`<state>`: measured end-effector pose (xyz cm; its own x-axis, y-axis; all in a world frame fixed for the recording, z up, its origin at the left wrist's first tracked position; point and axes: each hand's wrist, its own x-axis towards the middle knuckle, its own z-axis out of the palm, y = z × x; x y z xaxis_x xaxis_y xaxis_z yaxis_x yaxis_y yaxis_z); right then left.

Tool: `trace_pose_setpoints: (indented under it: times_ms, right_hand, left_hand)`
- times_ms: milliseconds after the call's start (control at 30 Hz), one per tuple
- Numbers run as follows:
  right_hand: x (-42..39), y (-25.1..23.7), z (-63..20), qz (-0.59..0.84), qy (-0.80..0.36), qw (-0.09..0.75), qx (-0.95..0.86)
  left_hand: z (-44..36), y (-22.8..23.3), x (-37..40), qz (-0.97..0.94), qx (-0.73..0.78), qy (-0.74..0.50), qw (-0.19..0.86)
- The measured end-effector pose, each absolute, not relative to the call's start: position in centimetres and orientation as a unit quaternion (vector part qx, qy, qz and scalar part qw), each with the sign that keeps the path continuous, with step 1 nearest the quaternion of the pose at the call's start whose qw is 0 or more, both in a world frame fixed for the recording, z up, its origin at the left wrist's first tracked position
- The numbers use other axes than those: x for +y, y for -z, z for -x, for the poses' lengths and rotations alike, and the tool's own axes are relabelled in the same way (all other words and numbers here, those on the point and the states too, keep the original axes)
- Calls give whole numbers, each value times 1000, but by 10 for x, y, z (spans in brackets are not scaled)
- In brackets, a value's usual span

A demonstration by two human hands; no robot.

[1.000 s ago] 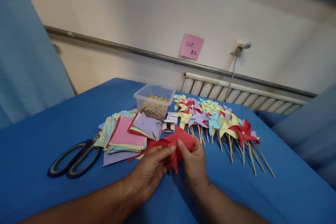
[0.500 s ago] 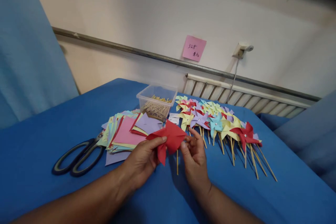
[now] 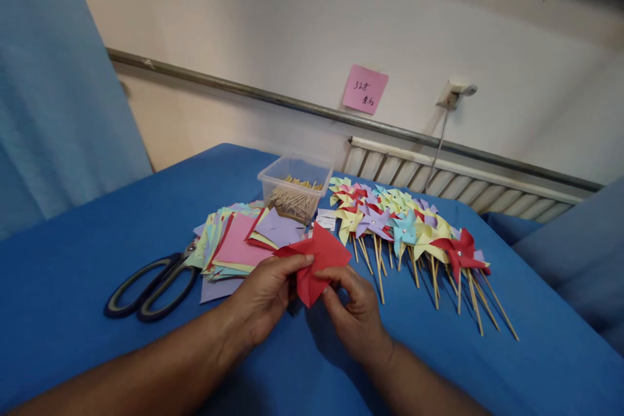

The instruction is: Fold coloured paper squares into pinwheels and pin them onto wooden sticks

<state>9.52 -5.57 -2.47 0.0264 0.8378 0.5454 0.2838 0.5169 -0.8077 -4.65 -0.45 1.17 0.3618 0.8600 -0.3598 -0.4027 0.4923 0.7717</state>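
A red paper pinwheel (image 3: 326, 252), its blades partly folded, is held up between my two hands above the blue cloth. My left hand (image 3: 270, 289) is closed on its left side, the thumb pressing near the centre. My right hand (image 3: 355, 305) pinches the lower right blade between thumb and forefinger. Just behind my left hand lies a stack of coloured paper squares (image 3: 234, 238), with lilac sheets (image 3: 279, 227) on top. Scissors (image 3: 151, 286) with dark handles rest left of the stack, their blades partly hidden under the paper.
A clear plastic box (image 3: 295, 185) of wooden sticks stands behind the papers. Several finished pinwheels (image 3: 404, 231) on sticks lie in rows at the right. A small white card (image 3: 325, 220) lies beside the box. Behind the blue table (image 3: 97, 364) are a radiator (image 3: 390, 169) and a wall rail.
My right hand has moved left and down from the right edge of the red pinwheel, and its fingers now pinch a lower blade. The view has shifted slightly.
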Motion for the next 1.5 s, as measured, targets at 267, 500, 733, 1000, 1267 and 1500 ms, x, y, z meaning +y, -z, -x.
trace_pose_setpoints:
  times_ms: [267,500,733,1000,1267,1500]
  right_hand:
    - [-58,22,-93,443,-271,574,-633]
    - [-48,31,-89,476,-415,622,-463]
    - [-44,35,-93,489,-386,635,-457]
    - [-43,32,-94,500,-347,638,-471]
    - [-46,32,-93,514,-277,624,-519]
    - [-49,29,-92,517,-246,615,-542]
  left_hand:
    - [48,-7,-4,-341,368,-407,763]
    - [43,-9,-8,-390,385,-400,735]
    - [41,-10,-10,-400,405,-374,733]
    - [42,-3,-6,-412,396,-372,731]
    - [41,-2,-7,-398,400,-385,730]
    - [41,-3,-7,-398,396,-373,738]
